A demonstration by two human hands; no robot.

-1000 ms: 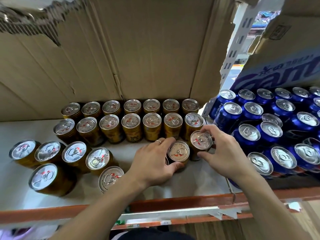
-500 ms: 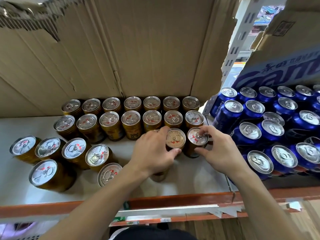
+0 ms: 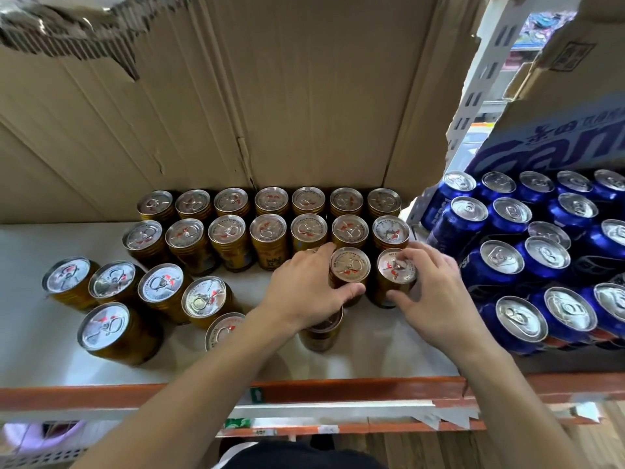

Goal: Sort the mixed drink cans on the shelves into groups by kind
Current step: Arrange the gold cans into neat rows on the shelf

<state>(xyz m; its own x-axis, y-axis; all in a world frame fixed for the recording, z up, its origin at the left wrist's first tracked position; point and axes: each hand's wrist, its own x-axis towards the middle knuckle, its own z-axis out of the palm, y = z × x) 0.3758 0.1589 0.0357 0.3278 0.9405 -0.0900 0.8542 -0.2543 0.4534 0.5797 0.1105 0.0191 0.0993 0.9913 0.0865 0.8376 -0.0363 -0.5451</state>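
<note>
The white shelf (image 3: 33, 350) carries gold rows (image 3: 269, 228) at 12 o'clock and blue cans (image 3: 541, 262) at 3 o'clock. The left hand (image 3: 304, 289) curls round the left gold can (image 3: 350, 267). The right hand (image 3: 436, 299) pinches the right gold can (image 3: 394, 265) at its rim. Both cans have slid back since a second ago and now stand just beside the second row.

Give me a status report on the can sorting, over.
Left hand grips one gold can, right hand grips neighbouring gold can, just in front of second row. Loose gold cans front left. Stray can under left hand, maybe in the way.
</note>
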